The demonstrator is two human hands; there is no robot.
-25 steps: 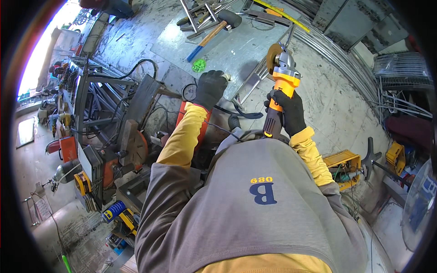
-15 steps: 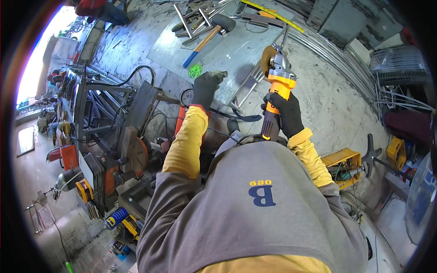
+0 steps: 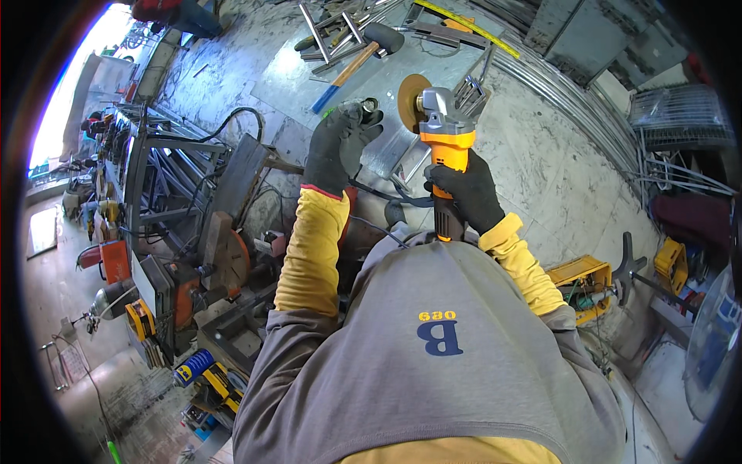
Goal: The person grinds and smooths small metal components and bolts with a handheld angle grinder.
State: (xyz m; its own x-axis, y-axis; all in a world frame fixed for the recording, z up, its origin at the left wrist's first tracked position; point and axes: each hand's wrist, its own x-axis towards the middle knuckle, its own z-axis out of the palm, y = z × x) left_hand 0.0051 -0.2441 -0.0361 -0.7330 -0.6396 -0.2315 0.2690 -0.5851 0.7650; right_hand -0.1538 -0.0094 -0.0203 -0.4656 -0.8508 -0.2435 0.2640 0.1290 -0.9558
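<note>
My right hand [image 3: 474, 193], in a black glove, grips the body of a yellow and grey angle grinder [image 3: 450, 147]. Its brown disc [image 3: 411, 104] faces left, toward my other hand. In my gloved left hand [image 3: 336, 148] a short piece of shiny metal tube [image 3: 370, 104] is pinched at the fingertips, a small gap away from the disc. Whether the disc spins I cannot tell. Below both hands lies a metal sheet [image 3: 287, 81] on the floor. A mallet [image 3: 344, 77] with a wood and blue handle rests on it. Behind my left hand a green thing is mostly hidden.
Metal tube pieces [image 3: 315, 35] and a yellow ruler [image 3: 471, 29] lie at the far side. Long metal tubes [image 3: 576, 100] run along the right. A yellow crate [image 3: 583, 280] stands at the right, a rack of metal bars [image 3: 174, 182] at the left. Another person's leg [image 3: 199, 17] shows at top left.
The grinder has swung left and its disc has come nearer to my left hand. My left hand has turned, raising the tube's round end into view.
</note>
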